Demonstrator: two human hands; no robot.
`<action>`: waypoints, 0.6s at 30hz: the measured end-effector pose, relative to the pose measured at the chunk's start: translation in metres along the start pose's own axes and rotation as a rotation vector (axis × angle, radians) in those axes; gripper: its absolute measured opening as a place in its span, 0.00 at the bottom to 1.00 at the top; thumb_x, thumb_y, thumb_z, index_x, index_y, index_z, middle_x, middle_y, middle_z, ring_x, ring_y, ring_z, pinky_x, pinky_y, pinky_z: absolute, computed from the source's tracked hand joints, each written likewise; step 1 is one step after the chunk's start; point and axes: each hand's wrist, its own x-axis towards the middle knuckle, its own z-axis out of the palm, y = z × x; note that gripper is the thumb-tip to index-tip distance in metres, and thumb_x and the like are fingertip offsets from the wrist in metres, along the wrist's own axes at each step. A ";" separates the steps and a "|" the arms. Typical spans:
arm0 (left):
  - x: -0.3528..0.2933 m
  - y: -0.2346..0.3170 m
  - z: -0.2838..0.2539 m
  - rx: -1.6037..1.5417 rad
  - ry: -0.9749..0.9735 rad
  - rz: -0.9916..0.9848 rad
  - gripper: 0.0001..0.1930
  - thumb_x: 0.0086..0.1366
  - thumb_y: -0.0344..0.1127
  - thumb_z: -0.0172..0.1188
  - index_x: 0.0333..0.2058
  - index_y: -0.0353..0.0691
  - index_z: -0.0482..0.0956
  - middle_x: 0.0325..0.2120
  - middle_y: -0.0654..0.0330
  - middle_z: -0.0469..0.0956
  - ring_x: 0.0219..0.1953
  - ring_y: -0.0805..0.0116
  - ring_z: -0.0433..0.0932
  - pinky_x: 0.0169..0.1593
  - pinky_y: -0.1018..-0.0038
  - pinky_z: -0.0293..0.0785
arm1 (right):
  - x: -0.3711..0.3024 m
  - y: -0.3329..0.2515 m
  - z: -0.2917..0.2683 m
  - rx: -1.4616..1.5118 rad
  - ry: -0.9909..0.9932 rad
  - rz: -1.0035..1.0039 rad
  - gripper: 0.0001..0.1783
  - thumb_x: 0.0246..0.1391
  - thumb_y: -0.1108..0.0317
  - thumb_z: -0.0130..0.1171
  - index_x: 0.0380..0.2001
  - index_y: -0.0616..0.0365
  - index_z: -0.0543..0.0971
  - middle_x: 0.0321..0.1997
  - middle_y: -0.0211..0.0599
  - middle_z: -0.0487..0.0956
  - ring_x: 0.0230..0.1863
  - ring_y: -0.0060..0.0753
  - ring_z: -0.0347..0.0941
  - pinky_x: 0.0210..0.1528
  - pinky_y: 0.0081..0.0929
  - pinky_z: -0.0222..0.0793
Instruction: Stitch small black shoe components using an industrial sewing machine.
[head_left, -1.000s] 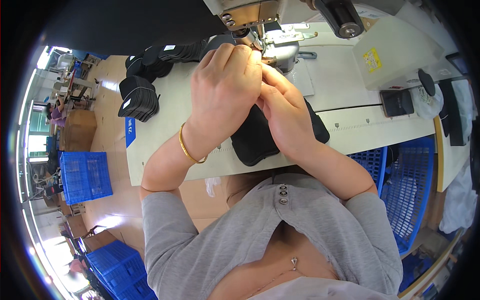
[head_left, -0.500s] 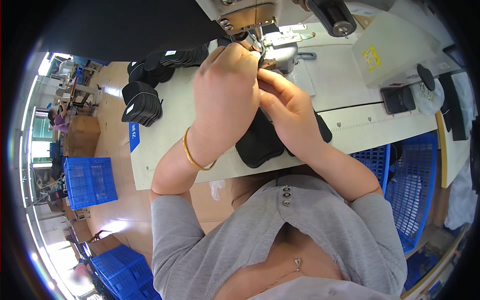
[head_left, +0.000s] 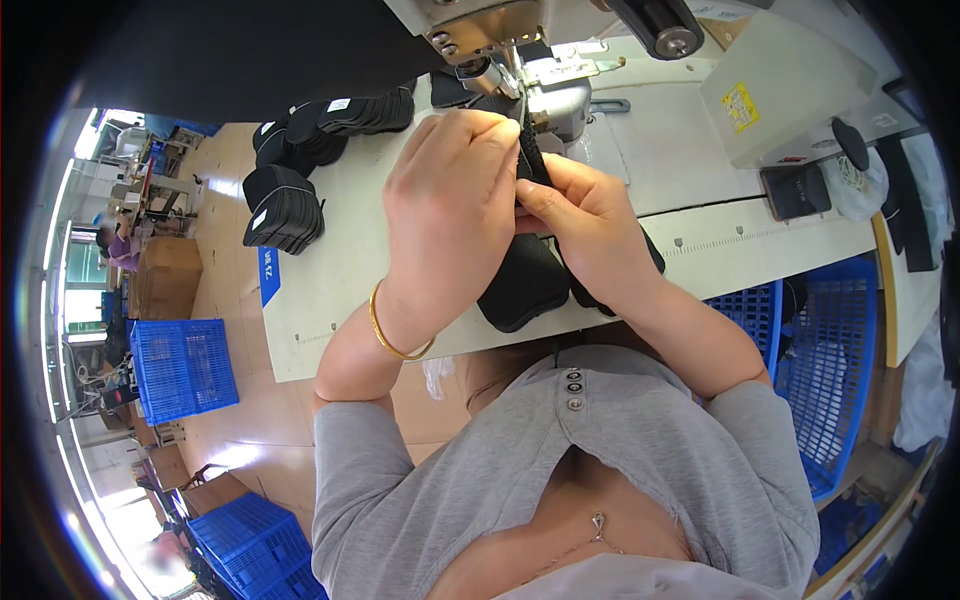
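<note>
Just in front of the sewing machine [head_left: 497, 22], a black fabric piece [head_left: 531, 150] with a narrow edge runs back under the needle area. My left hand [head_left: 450, 205] has its fingers closed on the left side of that piece. My right hand [head_left: 595, 225] pinches it lower down, between thumb and bent fingers. Both hands are close together, hiding much of the piece. Below them, black padded fabric parts [head_left: 522, 288] with rounded corners hang near the table's front edge; whether they join the held piece I cannot tell.
Bundled stacks of black fabric parts [head_left: 284, 208] lie on the left of the white table [head_left: 345, 290]. A dark phone [head_left: 796, 191] rests at the right. Blue crates [head_left: 183, 368] stand on the floor, and another blue basket [head_left: 828, 370] is under the table's right side. A person works far left.
Both hands have moved slightly toward me, away from the needle. More of the black fabric piece now shows between them and the machine.
</note>
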 end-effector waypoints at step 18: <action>-0.020 0.016 0.013 0.092 0.141 0.135 0.14 0.43 0.19 0.62 0.33 0.28 0.82 0.34 0.54 0.81 0.34 0.59 0.80 0.37 0.71 0.78 | -0.009 -0.012 -0.012 -0.090 0.004 -0.062 0.15 0.65 0.72 0.45 0.47 0.70 0.77 0.39 0.37 0.81 0.41 0.24 0.79 0.46 0.23 0.78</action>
